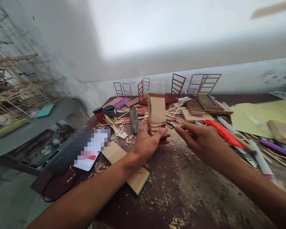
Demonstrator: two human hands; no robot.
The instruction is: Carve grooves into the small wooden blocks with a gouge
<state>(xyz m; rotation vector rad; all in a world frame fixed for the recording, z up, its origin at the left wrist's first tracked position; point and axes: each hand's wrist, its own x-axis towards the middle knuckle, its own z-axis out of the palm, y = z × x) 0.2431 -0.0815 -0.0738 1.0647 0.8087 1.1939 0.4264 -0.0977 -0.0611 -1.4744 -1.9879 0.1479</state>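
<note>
Item: small wooden model piece (156, 114), upright mid-table, well in from the near edge. Left hand (146, 142) pinches its base. Right hand (200, 140) pinches a thin stick (175, 126) beside it. Advice: brace the base firmly against the table (181, 190); bring the stick in slowly.

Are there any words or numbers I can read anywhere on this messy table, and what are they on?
No word or number can be read here.
Phone: its screen is blurred out, nothing to read.
Wooden piece held upright in the left hand: bare wood, no writing.
Right hand: holds a thin tool, no marks to read.
Yellow sheet: blank as far as can be seen.
Small jars: any labels are too small to read.
</note>
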